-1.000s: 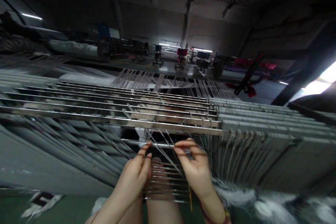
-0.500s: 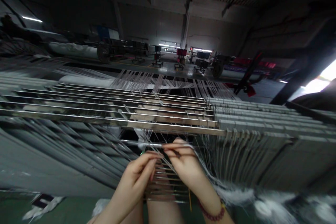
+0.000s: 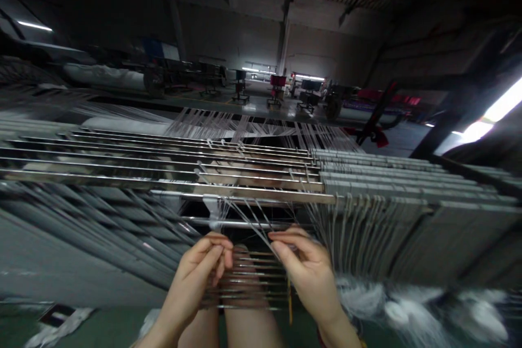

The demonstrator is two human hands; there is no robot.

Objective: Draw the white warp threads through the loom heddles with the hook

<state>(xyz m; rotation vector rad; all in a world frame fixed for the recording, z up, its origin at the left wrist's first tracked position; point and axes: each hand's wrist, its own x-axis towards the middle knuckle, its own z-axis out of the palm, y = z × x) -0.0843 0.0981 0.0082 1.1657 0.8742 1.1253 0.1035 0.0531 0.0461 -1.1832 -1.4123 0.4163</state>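
Observation:
My right hand (image 3: pixel 306 262) is closed, with thumb and index finger pinched on several thin pale strands (image 3: pixel 253 219). These strands slant down from the front metal bar (image 3: pixel 265 192) of the loom's heddle frames. To the left, my left hand (image 3: pixel 206 262) has its fingers curled together and the thumb against them. Whatever lies between them, if anything, is too small to make out. Behind both hands runs a round metal rod (image 3: pixel 240 223), with a white strip (image 3: pixel 212 211) hanging beside it. Thin lower bars (image 3: pixel 253 275) pass beneath the hands, above my knees.
Dense grey heddles (image 3: pixel 367 239) hang in rows on the right, and more slanting heddles (image 3: pixel 134 223) fill the left. White yarn bundles (image 3: pixel 411 312) lie low at the right. Warp threads (image 3: pixel 228 125) stretch behind the bars. Racks and other machines stand farther back.
My hands have moved apart: the left went leftward from the strands, the right slightly right and down. Strands now stretch between the front bar and my right fingers. The view shifted slightly.

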